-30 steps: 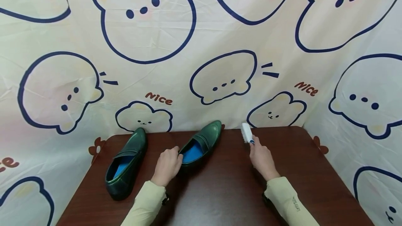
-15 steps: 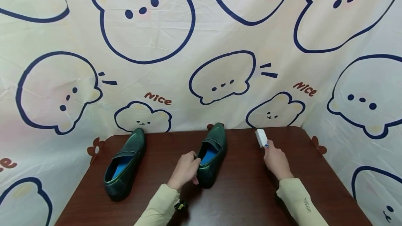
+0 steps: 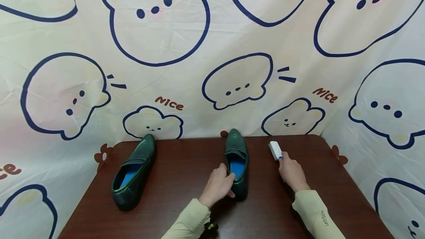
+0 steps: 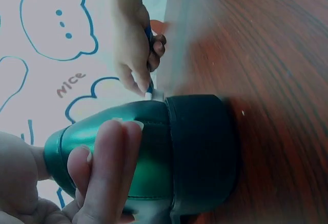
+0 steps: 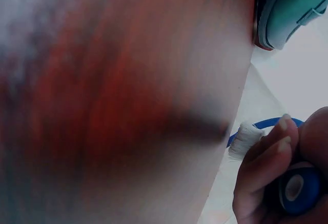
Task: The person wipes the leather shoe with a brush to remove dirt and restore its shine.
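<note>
A dark green loafer (image 3: 236, 141) with a blue insole points away from me on the table. My left hand (image 3: 217, 185) grips it near the heel, thumb inside the opening. The left wrist view shows fingers (image 4: 110, 157) against the green upper, beside the dark heel (image 4: 202, 147). To the right, my right hand (image 3: 293, 172) holds a white brush (image 3: 275, 150) by its blue-and-white handle, apart from the loafer. Its pale bristles (image 5: 245, 139) and blue handle end (image 5: 302, 196) show in the right wrist view. A matching loafer (image 3: 141, 161) stands untouched at the left.
The brown wooden table (image 3: 179, 165) ends at the back against a pale cloth (image 3: 186, 47) printed with blue-outlined cartoon faces. The cloth also hangs along both sides.
My left hand has carried the loafer to the right and turned it from slanting to nearly straight ahead. My right hand with the brush has shifted right and slightly nearer.
</note>
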Motion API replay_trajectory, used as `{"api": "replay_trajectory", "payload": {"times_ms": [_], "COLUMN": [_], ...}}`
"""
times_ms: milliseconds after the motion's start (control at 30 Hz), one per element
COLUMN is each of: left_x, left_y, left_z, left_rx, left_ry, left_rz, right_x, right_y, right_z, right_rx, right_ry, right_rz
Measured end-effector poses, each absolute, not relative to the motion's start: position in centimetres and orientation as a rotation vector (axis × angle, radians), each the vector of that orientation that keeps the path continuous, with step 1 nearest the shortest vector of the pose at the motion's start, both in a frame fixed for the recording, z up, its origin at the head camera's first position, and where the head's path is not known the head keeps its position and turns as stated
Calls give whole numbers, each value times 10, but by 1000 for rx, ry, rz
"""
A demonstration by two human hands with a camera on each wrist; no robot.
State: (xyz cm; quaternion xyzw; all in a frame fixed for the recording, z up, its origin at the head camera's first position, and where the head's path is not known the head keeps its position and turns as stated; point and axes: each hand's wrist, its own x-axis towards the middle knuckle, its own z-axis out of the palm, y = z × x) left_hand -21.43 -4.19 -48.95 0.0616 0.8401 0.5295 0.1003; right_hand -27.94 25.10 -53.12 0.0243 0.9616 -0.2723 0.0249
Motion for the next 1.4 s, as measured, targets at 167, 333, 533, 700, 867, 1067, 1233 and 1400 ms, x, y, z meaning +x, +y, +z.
{"api": "replay_trajectory", "payload": {"times_ms": [167, 333, 533, 700, 867, 1067, 1233, 1400], "left_x": [-213, -214, -214, -214, -213, -213, -212, -210], "left_y": [-34, -27, -15, -7, 1, 12, 17, 15], "left_z": [-490, -490, -489, -489, -489, -490, -492, -494], "left_rx": [191, 219, 217, 250, 281, 267, 250, 254], "left_ry": [2492, 2462, 2448, 2452, 2444, 2377, 2375, 2346], "left_rz": [1532, 1528, 1530, 1530, 1533, 1600, 1598, 1581], "right_x": [-278, -276, -276, -276, -276, -275, -275, -275], "right_y": [249, 250, 251, 252, 251, 252, 255, 257], "right_z": [-530, -530, -532, -532, -532, -530, -529, -531], "right_rx": [47, 37, 20, 23, 38, 42, 41, 44], "right_ry": [2953, 2938, 2943, 2946, 2922, 2901, 2898, 2908], "right_rz": [-860, -870, -861, -836, -846, -869, -865, -820]}}
